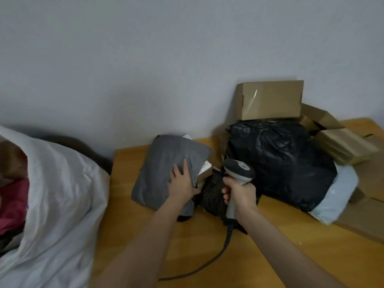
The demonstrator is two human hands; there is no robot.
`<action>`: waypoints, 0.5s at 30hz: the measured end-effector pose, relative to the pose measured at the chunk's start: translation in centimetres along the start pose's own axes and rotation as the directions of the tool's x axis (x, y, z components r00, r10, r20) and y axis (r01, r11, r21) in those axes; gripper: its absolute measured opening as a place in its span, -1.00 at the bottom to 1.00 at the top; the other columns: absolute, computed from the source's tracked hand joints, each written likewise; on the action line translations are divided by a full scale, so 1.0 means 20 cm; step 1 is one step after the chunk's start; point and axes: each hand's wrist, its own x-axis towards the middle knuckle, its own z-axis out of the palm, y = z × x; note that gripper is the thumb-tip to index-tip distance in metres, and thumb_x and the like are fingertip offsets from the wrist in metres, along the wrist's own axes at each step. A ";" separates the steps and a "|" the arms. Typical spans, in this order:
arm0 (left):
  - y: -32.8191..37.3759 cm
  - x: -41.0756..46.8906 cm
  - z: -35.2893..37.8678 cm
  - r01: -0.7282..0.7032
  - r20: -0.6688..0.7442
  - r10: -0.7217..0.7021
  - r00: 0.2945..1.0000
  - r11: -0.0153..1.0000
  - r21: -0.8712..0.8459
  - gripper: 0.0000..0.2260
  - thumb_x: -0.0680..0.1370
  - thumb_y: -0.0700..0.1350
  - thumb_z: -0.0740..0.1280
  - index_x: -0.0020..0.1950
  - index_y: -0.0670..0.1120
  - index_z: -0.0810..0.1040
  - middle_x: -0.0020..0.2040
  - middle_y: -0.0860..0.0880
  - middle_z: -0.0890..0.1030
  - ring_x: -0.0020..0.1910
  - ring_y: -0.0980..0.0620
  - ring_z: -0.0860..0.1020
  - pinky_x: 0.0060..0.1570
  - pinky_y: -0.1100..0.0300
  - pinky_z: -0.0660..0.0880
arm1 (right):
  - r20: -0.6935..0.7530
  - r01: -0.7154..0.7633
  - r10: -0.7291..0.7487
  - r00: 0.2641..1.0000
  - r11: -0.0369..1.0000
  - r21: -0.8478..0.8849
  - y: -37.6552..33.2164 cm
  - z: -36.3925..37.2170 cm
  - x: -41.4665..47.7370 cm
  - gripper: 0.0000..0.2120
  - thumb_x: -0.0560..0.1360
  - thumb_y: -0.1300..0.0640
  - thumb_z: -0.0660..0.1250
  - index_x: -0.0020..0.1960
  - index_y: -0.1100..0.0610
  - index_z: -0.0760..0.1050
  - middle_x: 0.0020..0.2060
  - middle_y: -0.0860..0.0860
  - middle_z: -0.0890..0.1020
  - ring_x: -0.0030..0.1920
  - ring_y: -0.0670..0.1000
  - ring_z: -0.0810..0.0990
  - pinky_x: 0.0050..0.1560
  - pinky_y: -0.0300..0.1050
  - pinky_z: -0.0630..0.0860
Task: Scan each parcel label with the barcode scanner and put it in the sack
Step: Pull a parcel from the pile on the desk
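Observation:
A grey plastic parcel [164, 165] lies on the wooden table [207, 256] near its back left edge. My left hand [181, 183] rests on the parcel's right side, fingers spread over the top and thumb at its edge. My right hand [239, 194] grips the handle of a grey and white barcode scanner [239, 171], whose head points toward the parcels. The scanner's cable [218, 258] trails over the table toward me. A white sack [62, 194] stands open at the left, with pink and brown items inside.
A large black plastic parcel [278, 161] sits at the right, with a cardboard box [270, 99] on top. More cardboard boxes [342, 146] and a white mailer [338, 194] lie behind and beside it. A dark dotted parcel [214, 194] lies under my hands. A wall rises behind.

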 end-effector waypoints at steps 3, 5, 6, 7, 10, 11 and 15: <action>-0.02 0.06 -0.01 -0.058 -0.104 0.062 0.993 0.997 0.043 -0.36 0.53 -0.02 0.37 0.52 -0.10 0.16 0.43 -0.21 0.30 0.31 -0.21 0.41 0.16 0.02 0.43 | 0.009 -0.017 0.017 1.000 1.000 0.018 -0.02 -0.07 0.05 -0.84 0.50 0.23 0.39 -0.24 0.24 0.53 -0.51 0.07 0.55 -0.51 -0.01 0.47 -0.45 -0.14 0.43; -0.06 0.09 -0.10 -0.105 -0.048 0.102 0.994 0.991 -0.077 -0.60 0.56 -0.07 0.35 0.36 -0.16 0.42 0.22 -0.19 0.52 0.16 -0.18 0.51 -0.06 0.13 0.40 | 0.020 -0.024 0.023 1.000 0.999 0.036 -0.03 -0.09 0.06 -0.86 0.50 0.23 0.39 -0.22 0.24 0.53 -0.50 0.07 0.55 -0.52 -0.02 0.47 -0.45 -0.15 0.43; -0.08 0.08 -0.15 -0.106 -0.038 0.102 0.994 0.983 -0.151 -0.73 0.58 -0.10 0.33 0.23 -0.20 0.52 0.04 -0.21 0.57 0.06 -0.19 0.54 -0.18 0.15 0.34 | 0.029 -0.025 0.023 0.999 0.999 0.045 -0.04 -0.10 0.06 -0.86 0.50 0.23 0.39 -0.22 0.24 0.54 -0.50 0.07 0.55 -0.52 -0.02 0.47 -0.45 -0.15 0.43; -0.11 0.07 -0.21 -0.089 -0.053 0.079 0.995 0.970 -0.228 -0.81 0.59 -0.13 0.30 0.08 -0.23 0.58 -0.13 -0.20 0.56 -0.03 -0.19 0.55 -0.26 0.15 0.28 | 0.041 -0.024 0.022 0.999 0.998 0.054 -0.05 -0.09 0.05 -0.87 0.50 0.23 0.39 -0.21 0.25 0.54 -0.50 0.07 0.55 -0.52 -0.03 0.47 -0.45 -0.16 0.43; -0.17 -0.03 -0.42 -0.005 -0.128 -0.080 0.989 0.830 -0.558 -0.79 0.60 -0.13 0.30 -0.18 -0.21 0.53 -0.29 -0.11 0.52 -0.20 -0.10 0.54 -0.34 0.18 0.31 | 0.103 -0.009 0.000 0.995 0.996 0.089 -0.10 -0.06 0.00 -0.87 0.50 0.24 0.39 -0.21 0.24 0.54 -0.49 0.07 0.55 -0.51 -0.03 0.47 -0.46 -0.18 0.43; -0.18 -0.08 -0.50 0.000 -0.135 -0.130 0.982 0.718 -0.696 -0.77 0.60 -0.11 0.30 -0.21 -0.19 0.51 -0.31 -0.09 0.54 -0.24 -0.07 0.54 -0.37 0.22 0.36 | 0.128 0.000 -0.013 0.992 0.995 0.101 -0.12 -0.05 -0.02 -0.87 0.50 0.24 0.39 -0.21 0.24 0.53 -0.48 0.07 0.55 -0.51 -0.03 0.47 -0.45 -0.18 0.43; -0.22 -0.24 -0.83 0.059 0.000 -0.169 0.986 0.347 -0.936 -0.73 0.61 0.00 0.25 0.06 -0.20 0.56 -0.10 -0.13 0.66 -0.14 -0.07 0.63 -0.21 0.16 0.56 | 0.215 0.044 -0.079 0.974 0.985 0.165 -0.20 0.03 -0.13 -0.88 0.49 0.29 0.40 -0.20 0.25 0.52 -0.42 0.12 0.55 -0.46 0.00 0.47 -0.39 -0.13 0.43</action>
